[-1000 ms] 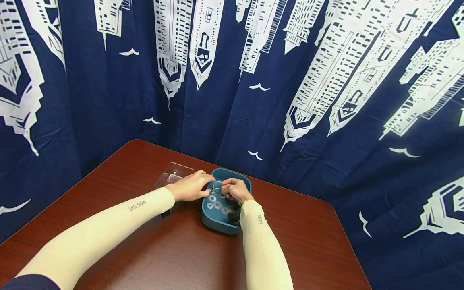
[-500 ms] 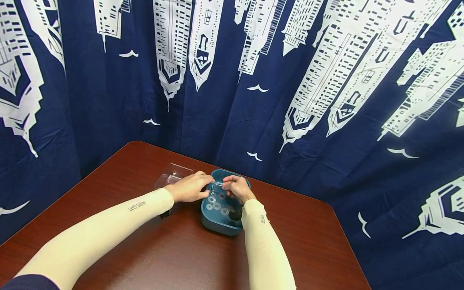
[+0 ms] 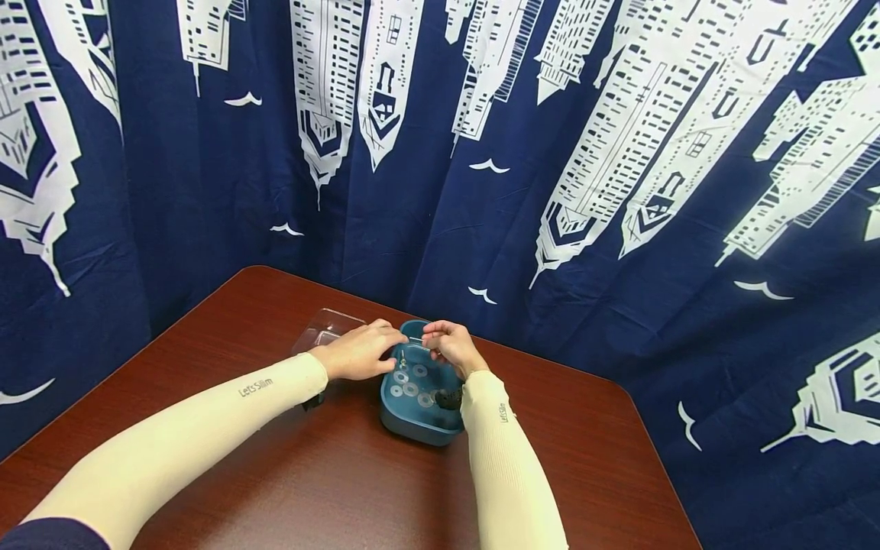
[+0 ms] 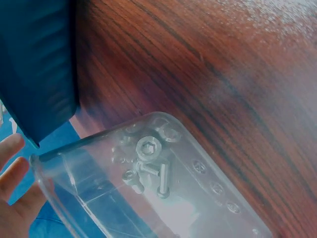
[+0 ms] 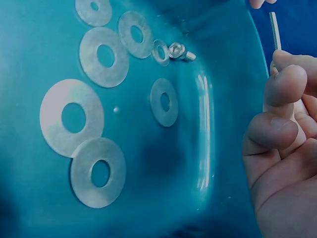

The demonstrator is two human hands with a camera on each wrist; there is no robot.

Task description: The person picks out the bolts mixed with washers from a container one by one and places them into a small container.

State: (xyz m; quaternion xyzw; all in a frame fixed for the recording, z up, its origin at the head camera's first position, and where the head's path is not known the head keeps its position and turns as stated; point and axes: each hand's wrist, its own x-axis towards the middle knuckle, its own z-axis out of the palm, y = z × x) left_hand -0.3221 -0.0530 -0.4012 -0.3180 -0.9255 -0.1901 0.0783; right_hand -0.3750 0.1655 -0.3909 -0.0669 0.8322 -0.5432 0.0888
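Note:
My right hand (image 3: 454, 344) pinches a thin threaded screw (image 5: 275, 32) between thumb and fingers, above the far part of the blue bin (image 3: 412, 434). The screw points toward my left hand (image 3: 364, 353), which hangs over the bin's left rim with its fingers loosely extended. I see no thing held in the left hand. Several flat washers (image 5: 104, 57) lie on the bin's floor. Near them, a small socket-head bolt (image 5: 178, 50) touches a smaller ring (image 5: 160, 52).
Left of the bin, a clear plastic container (image 4: 218, 198) holds several bolts (image 4: 163, 181) and a washer-like ring (image 4: 148, 148). Both stand on a brown wooden table (image 3: 330, 473). A dark blue curtain (image 3: 426, 229) with white buildings hangs behind the table.
The right hand has moved up and away toward the bin's far rim, carrying the screw with it. My left hand has stayed nearly in place.

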